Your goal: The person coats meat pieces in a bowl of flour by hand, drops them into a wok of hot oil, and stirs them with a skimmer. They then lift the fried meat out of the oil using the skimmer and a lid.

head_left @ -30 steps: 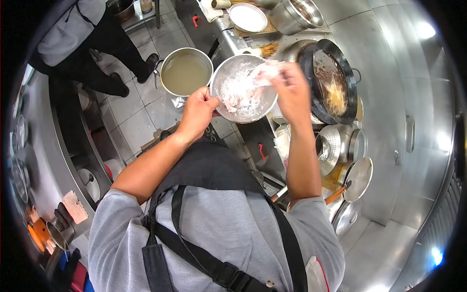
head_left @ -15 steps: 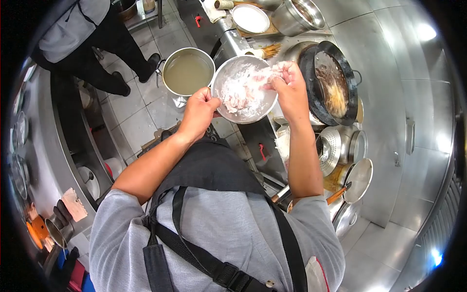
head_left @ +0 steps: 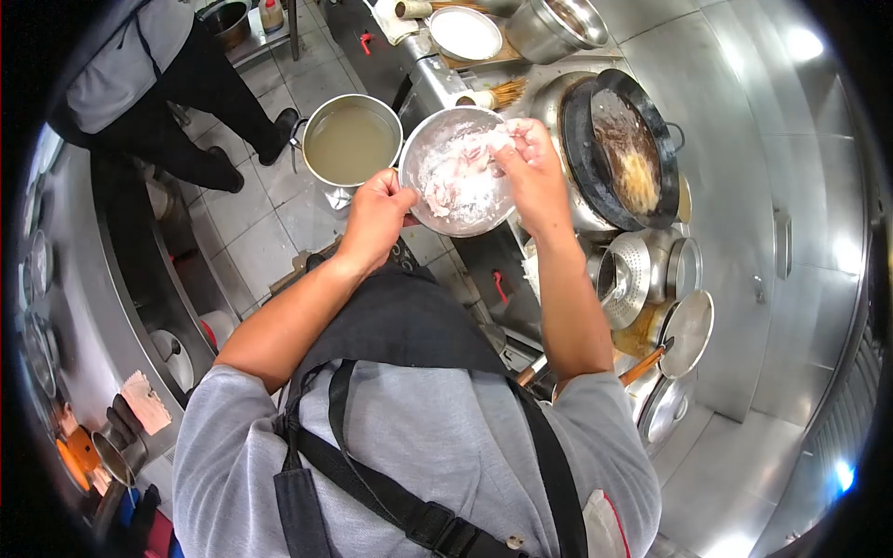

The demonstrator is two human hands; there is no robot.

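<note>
My left hand (head_left: 377, 219) is closed on the near-left rim of a metal bowl (head_left: 425, 147), thumb over the edge. Inside the bowl lie pale pink pieces, seemingly raw meat, coated in white flour (head_left: 448, 191). At the bowl's right side, my right hand (head_left: 533, 177) pinches one floured meat piece (head_left: 493, 144), its fingertips dusted white. To the right, a black wok (head_left: 581, 153) holds dark oil, with a golden frying mass (head_left: 637, 181) in it. Some of the meat is hidden behind my right fingers.
Left of the bowl stands a large pot of cloudy liquid (head_left: 349, 144). A white plate (head_left: 465, 34), a bamboo brush (head_left: 502, 94) and a steel pot (head_left: 553, 33) line the back. Strainers (head_left: 688, 339) sit at the lower right. Another person's legs (head_left: 200, 107) are at upper left.
My right hand has shifted slightly left, further over the bowl, with the floured piece lower toward the rest. The left hand still grips the rim. The whole view has shifted a little.
</note>
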